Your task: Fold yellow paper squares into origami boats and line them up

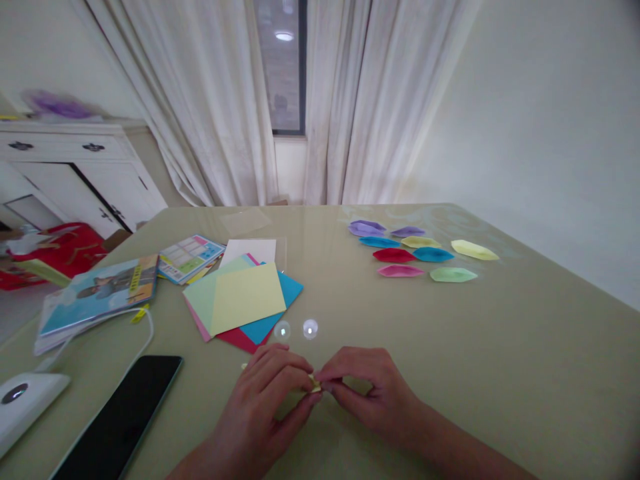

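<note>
My left hand (270,400) is closed in a pinch on a small folded piece of yellow paper (315,384), low in the middle of the head view. From the right, my right hand (373,387) pinches the same piece, its thumb and fingertips meeting at the paper's right end. Fingers cover most of the piece, so its shape is hard to tell. Beyond my left hand lies a fanned stack of coloured sheets, a pale yellow sheet (249,298) on top. Several folded paper boats, among them a red one (394,255) and a green one (453,275), rest at the back right.
A black phone (120,417) lies at the front left by a white device (30,400) with a cable. Books (105,293) and a printed card pack (190,257) sit farther back. Two reflections of light show beyond my hands. A cabinet (75,173) stands behind at left.
</note>
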Demonstrator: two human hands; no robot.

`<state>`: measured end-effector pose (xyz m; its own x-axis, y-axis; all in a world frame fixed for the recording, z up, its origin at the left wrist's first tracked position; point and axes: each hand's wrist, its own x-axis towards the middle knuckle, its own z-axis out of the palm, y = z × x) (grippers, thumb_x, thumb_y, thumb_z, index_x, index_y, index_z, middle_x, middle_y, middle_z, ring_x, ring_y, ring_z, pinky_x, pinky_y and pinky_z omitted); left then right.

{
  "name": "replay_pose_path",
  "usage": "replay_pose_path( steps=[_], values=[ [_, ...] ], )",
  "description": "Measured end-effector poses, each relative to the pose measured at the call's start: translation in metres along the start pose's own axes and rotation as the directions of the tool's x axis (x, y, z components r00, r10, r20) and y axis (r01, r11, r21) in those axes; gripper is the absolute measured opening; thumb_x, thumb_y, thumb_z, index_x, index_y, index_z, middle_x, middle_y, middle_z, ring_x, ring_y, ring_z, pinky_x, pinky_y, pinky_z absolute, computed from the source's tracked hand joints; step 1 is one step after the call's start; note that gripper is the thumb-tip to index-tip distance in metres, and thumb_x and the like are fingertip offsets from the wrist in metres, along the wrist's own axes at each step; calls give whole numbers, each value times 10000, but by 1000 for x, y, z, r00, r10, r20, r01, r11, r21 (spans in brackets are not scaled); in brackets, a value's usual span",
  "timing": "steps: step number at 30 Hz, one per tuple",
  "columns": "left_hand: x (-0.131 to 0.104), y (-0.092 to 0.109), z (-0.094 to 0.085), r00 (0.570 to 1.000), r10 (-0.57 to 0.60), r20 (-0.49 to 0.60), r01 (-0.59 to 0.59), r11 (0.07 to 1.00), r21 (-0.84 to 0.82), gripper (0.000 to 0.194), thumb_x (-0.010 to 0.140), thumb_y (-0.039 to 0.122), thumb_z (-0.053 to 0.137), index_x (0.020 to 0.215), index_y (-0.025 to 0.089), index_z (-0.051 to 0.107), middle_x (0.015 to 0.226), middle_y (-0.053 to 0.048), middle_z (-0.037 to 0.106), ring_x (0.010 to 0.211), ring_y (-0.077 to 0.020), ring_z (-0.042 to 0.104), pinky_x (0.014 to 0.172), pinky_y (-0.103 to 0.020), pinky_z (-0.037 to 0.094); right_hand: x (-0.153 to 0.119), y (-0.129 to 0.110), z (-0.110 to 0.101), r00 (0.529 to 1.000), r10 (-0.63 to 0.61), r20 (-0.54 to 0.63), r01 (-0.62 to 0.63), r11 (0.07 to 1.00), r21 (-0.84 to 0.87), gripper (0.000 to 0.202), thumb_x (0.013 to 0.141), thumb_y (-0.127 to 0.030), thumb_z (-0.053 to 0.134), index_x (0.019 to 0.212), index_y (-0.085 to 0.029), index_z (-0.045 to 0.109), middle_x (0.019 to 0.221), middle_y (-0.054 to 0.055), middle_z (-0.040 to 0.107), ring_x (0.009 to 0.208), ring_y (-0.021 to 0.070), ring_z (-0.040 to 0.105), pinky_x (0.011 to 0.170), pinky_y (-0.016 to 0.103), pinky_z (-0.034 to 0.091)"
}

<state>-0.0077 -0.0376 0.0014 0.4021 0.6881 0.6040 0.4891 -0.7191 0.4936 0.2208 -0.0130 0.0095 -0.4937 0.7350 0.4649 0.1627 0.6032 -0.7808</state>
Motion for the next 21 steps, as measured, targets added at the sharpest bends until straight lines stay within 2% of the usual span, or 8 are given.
replay_pose_path(
  steps=[4,10,16,21],
  values=[
    [-2,0,0,1000,8,4,-8,1000,-1,154,985,99,652,1032,245,646,1012,-32,746,968,-191,692,914,-333,536,0,-1,1,1000,2,-7,-3,1000,-18,127,961,-155,696,1018,-184,806,863,48,812,761,142,756,755,210,563],
    [-4,0,2,1000,8,-29,-7,1000,30,161,970,90,635,1029,240,640,1059,-42,764,1040,-191,707,985,-332,536,-1,-2,2,999,29,-21,-30,999,-41,120,937,-149,713,996,-190,810,837,33,810,729,132,751,739,197,557],
    [-6,-1,3,999,-24,-34,25,1000,8,165,959,111,640,1054,247,636,1061,-63,770,1039,-198,736,926,-313,600,-2,-3,4,998,59,-21,-60,997,-41,94,966,-201,721,1004,-204,806,850,26,815,737,135,753,743,208,560],
    [-7,1,3,999,-50,-7,50,999,-17,194,957,102,620,1074,256,627,1084,-65,777,1084,-206,736,1025,-368,585,0,-5,4,999,46,-17,-46,998,-31,101,1005,-243,698,994,-211,794,852,26,808,745,140,744,737,223,554]
  ],
)
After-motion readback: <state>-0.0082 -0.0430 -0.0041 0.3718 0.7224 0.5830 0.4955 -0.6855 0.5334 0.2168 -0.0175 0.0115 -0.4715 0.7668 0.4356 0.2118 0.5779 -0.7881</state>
